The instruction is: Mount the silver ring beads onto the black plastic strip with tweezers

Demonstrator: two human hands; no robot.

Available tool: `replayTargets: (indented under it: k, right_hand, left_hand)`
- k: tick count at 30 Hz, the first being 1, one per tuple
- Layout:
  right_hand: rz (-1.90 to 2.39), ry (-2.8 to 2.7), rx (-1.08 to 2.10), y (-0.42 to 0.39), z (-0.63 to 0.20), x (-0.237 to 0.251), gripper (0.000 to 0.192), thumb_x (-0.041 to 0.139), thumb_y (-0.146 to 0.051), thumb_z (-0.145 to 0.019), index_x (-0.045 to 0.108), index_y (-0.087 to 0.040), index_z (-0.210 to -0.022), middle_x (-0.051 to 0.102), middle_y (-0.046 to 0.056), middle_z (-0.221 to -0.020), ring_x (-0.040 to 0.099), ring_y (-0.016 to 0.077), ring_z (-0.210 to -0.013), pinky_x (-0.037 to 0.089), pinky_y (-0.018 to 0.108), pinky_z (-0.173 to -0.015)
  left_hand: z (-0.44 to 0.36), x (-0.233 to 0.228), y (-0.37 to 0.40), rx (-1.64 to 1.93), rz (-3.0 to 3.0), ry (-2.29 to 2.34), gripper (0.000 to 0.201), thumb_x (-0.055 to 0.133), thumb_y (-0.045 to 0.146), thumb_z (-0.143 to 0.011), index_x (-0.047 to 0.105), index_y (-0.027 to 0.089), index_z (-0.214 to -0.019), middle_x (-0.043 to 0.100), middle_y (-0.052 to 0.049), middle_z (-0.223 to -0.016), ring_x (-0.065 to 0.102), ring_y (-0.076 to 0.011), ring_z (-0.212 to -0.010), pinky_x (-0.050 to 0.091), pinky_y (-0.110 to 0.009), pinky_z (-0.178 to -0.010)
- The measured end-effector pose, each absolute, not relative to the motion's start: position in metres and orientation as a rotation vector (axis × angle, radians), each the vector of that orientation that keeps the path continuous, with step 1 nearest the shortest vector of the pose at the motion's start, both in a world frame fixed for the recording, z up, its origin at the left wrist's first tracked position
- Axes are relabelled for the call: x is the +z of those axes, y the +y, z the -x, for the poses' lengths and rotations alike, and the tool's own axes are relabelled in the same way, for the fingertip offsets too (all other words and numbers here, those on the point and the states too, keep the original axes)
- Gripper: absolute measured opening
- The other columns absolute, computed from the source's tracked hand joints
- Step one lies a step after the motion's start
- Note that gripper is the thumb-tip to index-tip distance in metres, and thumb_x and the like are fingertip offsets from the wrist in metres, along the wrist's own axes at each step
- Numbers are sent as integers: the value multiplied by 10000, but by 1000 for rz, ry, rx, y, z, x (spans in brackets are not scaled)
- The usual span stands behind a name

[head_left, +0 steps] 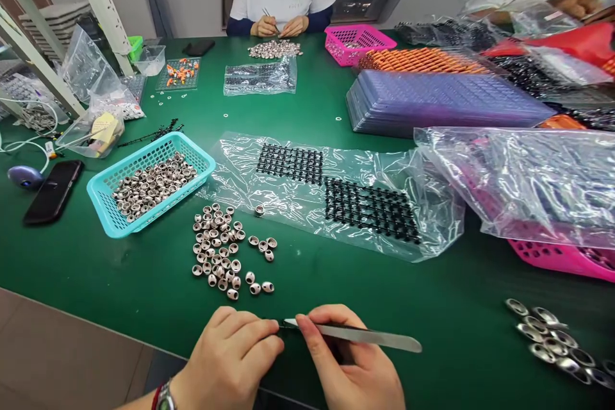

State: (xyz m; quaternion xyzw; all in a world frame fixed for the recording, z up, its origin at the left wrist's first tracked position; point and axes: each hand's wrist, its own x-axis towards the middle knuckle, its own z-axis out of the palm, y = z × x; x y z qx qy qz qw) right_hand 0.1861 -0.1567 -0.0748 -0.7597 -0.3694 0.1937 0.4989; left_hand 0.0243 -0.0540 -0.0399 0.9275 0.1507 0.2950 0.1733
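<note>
From the head camera, your left hand [230, 359] sits at the near edge of the green table [158, 282], fingers curled in and pressed together at the tips, pinching something small and dark right where the tweezers [355, 336] end; what that piece is you cannot tell. Your right hand [353, 368] holds the tweezers, thumb and forefinger closed on the metal close to the tip end, the rest of the tool lying out to the right over your fingers. The two hands touch or nearly touch at the tweezer tip.

Just beyond your left hand lies a loose cluster of small metal caps [218, 253] on the table. Further left stands a teal basket [103, 195] holding more of them. Ahead, black gridded parts [368, 208] lie inside a clear plastic bag [288, 198]. To your right a pink basket [552, 256] sits under another bag, and a row of shiny metal rings [552, 336] lies near the table edge. A phone [52, 192] rests far left. Across the table another person's hands [278, 27] work over a pile of caps
</note>
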Motion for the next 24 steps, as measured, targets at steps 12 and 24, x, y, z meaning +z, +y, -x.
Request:
replayTargets:
  k: [12,24]
  right_hand:
    - [1594,-881,433,-145,-187,-53,192,776,-385,-933,728,-275,-784,695,-47,-675,637,89,-529,525,136,-509]
    - [1301,-932,282,-156,-186,-55,79,717,-254,-999,678,-250,-931,701,-21,-821,725,85,-769,608,122,-692]
  left_hand:
    - [-24,-34,-54,844,-2599,426,321,390,124,-1140,703,136,-1071,851,-88,-1060,769,-185,-885,544,-313,-789]
    - [-13,-24,-63,318,-1082,868,454,882,624,-817,901,228,-1038,796,-94,-992,776,-181,-823,637,-235,-769]
